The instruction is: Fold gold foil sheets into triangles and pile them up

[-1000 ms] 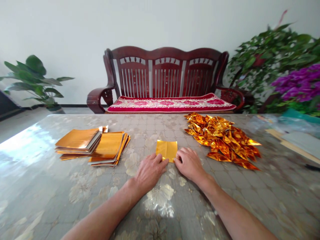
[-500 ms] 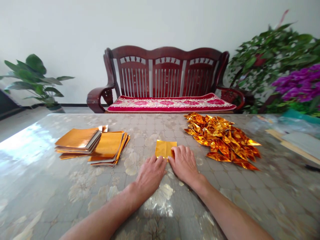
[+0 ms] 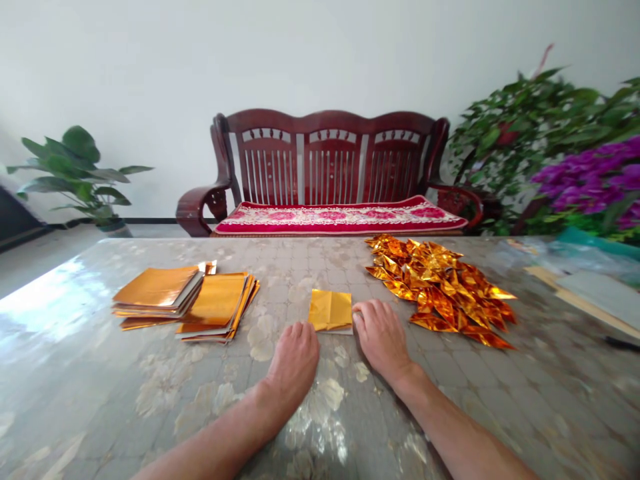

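Gold paper [image 3: 331, 309] between loosely curled fingers of left hand [image 3: 296, 348] and right hand [image 3: 383, 337], any grip impossible to tell; beyond right fingers, pile of pointed foil pieces [image 3: 443, 293].

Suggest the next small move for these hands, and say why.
Perhaps the right hand should press the near edge of the gold sheet flat: that edge looks uneven above a pale strip, and the hand lies close beside the sheet. The left hand, by the near-left corner, could steady it.
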Action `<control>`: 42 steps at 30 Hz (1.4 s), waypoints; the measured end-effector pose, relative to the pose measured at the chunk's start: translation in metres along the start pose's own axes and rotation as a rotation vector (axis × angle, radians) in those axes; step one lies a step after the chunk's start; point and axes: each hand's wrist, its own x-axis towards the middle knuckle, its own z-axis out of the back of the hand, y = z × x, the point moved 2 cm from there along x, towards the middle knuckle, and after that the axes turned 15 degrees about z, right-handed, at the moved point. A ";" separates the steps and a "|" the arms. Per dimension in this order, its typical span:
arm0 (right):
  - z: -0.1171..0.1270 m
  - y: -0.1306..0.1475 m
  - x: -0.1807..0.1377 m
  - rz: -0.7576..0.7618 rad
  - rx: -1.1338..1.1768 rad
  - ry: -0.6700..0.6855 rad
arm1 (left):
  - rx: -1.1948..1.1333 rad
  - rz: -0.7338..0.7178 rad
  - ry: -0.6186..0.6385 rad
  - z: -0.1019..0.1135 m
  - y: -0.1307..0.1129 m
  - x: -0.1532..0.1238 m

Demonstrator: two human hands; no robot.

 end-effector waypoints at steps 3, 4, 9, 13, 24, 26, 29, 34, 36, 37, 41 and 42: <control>0.004 0.001 0.001 -0.013 0.068 -0.013 | 0.000 0.018 -0.011 0.003 -0.001 -0.001; 0.004 0.001 0.001 -0.026 0.081 0.009 | -0.014 0.018 -0.022 0.004 -0.002 -0.002; 0.001 -0.002 -0.002 -0.092 0.077 0.132 | -0.106 -0.001 -0.069 0.003 -0.001 -0.002; 0.001 -0.006 -0.002 -0.126 0.094 0.159 | -0.172 -0.008 -0.106 -0.003 0.003 0.003; 0.000 -0.002 0.000 -0.087 0.117 0.129 | -0.299 0.021 0.029 -0.005 0.003 0.010; -0.001 -0.004 0.000 -0.077 0.098 0.120 | -0.306 0.028 0.064 -0.003 0.001 0.007; -0.002 -0.007 0.001 -0.069 0.071 0.109 | -0.332 0.009 0.108 0.001 -0.004 0.002; -0.001 -0.005 0.001 -0.056 0.087 0.107 | -0.373 -0.049 0.151 0.006 -0.014 -0.006; 0.000 -0.003 0.002 -0.058 0.099 0.103 | -0.379 -0.045 0.161 0.006 -0.015 -0.008; 0.000 -0.002 0.003 -0.065 0.104 0.096 | -0.380 -0.049 0.161 0.006 -0.016 -0.009; -0.001 -0.001 0.004 -0.108 0.172 0.041 | -0.393 -0.071 0.141 0.004 -0.015 -0.010; -0.002 -0.001 0.004 -0.120 0.212 0.029 | -0.401 -0.074 0.138 0.003 -0.015 -0.010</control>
